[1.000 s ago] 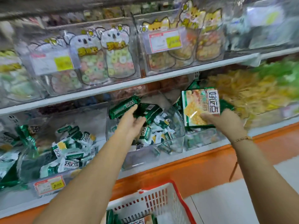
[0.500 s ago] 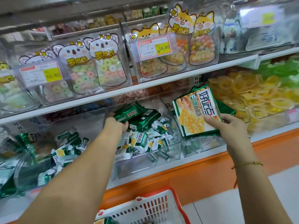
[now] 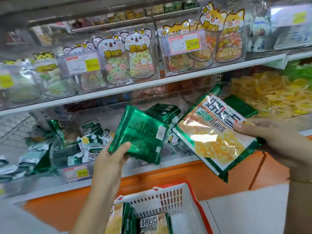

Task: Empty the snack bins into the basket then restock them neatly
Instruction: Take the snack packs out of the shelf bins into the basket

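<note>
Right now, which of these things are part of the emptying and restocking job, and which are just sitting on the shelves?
In the job: left hand gripping green packets, right hand holding cracker packet, basket, loose small packets.

Just lying about: koala candy bags, fox candy bags, price tag, yellow rings.

You get a single view, from your head, facing forward and down, close in. Your left hand [image 3: 109, 161] grips a green packet [image 3: 141, 134] and your right hand [image 3: 276, 141] a cracker packet [image 3: 214, 132] mid-frame; the shelf bins [image 3: 74, 173] lie beyond the grips, the basket [image 3: 168, 198] below them.
</note>
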A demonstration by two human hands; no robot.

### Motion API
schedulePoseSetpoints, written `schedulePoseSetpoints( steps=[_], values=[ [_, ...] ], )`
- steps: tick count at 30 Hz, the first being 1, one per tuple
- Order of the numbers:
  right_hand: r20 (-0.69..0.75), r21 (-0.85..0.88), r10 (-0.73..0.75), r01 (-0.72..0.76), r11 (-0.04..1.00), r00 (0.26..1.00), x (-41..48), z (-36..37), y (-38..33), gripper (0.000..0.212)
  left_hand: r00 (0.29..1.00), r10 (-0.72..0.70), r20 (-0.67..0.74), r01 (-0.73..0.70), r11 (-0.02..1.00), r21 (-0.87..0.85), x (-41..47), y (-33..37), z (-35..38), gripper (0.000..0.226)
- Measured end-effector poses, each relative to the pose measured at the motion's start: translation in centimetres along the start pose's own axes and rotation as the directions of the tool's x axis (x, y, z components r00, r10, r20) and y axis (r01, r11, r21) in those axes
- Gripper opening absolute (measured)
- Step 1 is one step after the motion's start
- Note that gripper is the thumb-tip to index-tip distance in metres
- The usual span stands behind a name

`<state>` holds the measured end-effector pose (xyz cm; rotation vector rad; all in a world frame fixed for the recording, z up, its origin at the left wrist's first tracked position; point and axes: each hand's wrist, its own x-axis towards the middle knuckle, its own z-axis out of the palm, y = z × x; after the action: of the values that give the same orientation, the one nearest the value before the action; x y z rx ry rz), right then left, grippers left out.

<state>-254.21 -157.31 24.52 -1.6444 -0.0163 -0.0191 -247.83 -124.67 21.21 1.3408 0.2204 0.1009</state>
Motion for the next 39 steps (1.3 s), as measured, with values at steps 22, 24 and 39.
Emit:
schedulePoseSetpoints(
  steps=[22, 24, 39],
  values=[
    [0.131, -0.752, 0.734, -0.415, 0.512, 0.667, 4.4, 22.6, 26.9, 0.03, 0.852, 0.075, 0.517, -0.491, 0.453, 0.744, -8.7, -8.8, -19.2, 0.079],
    [0.142, -0.539, 0.756, -0.591, 0.6, 0.639, 5.0, 22.8, 28.7, 0.018, 0.776, 0.05, 0.629, -0.608, 0.329, 0.723, -8.5, -9.9, -19.6, 0.083],
    [-0.198, -0.206, 0.54, -0.573, 0.793, 0.818, 7.1, 21.9, 34.3, 0.019, 0.675, 0.01, 0.738, -0.707, 0.293, 0.643, -3.4, -16.6, -15.4, 0.048]
  ],
)
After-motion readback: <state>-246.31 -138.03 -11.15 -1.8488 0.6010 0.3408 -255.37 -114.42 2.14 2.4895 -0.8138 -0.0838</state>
